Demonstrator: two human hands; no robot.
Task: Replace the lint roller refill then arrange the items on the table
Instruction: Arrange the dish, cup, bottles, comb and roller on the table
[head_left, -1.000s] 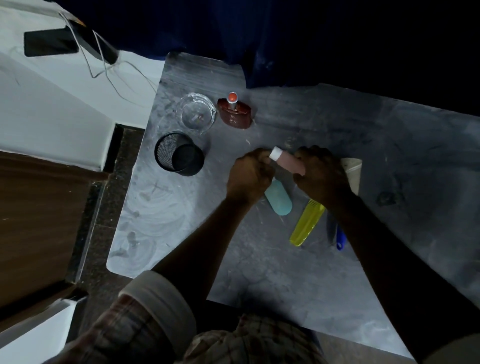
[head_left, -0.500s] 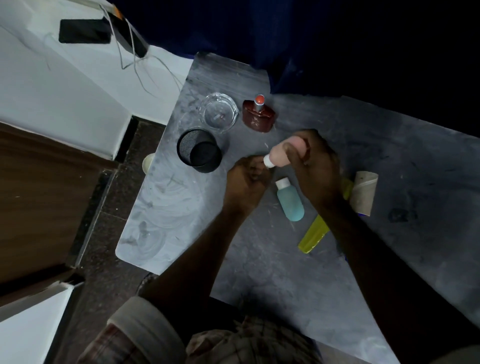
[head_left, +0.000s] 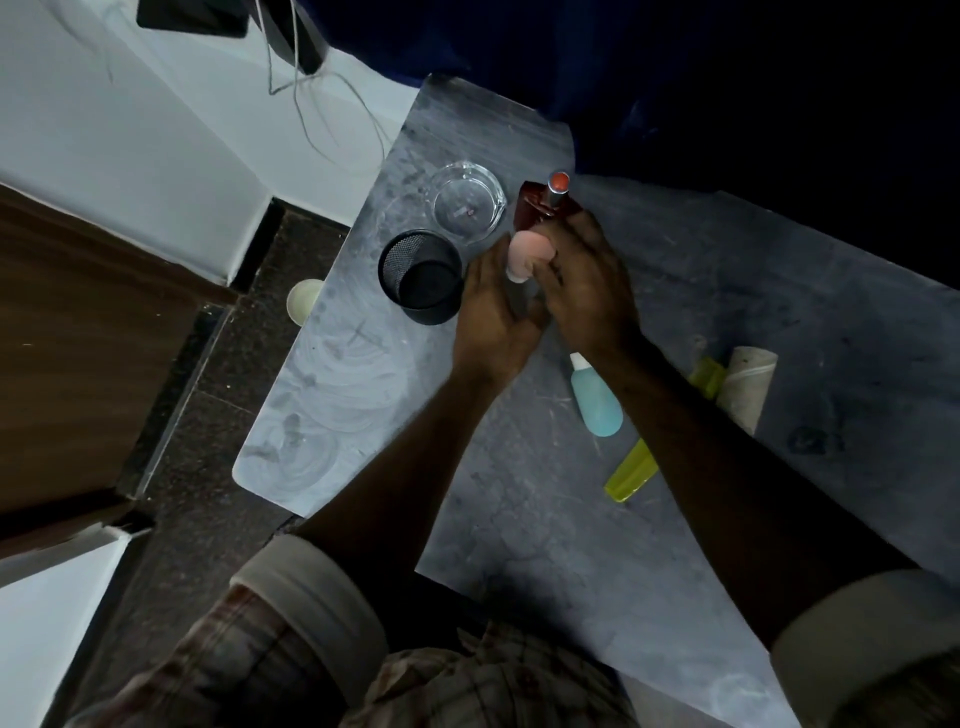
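The grey desk (head_left: 675, 322) carried a black mesh cup (head_left: 422, 276), a glass dish (head_left: 467, 208) and a red bottle (head_left: 543, 205) at its far left; the cardboard roll (head_left: 748, 387), yellow comb (head_left: 631, 475) and blue bottle (head_left: 595, 397) lay to the right. The pink bottle (head_left: 524, 252) had moved from beside the blue one toward the mesh cup, so arranging seemed underway. The right hand (head_left: 587, 280) pinched the pink bottle; the left hand (head_left: 493, 312) curled loosely against its capped lower end
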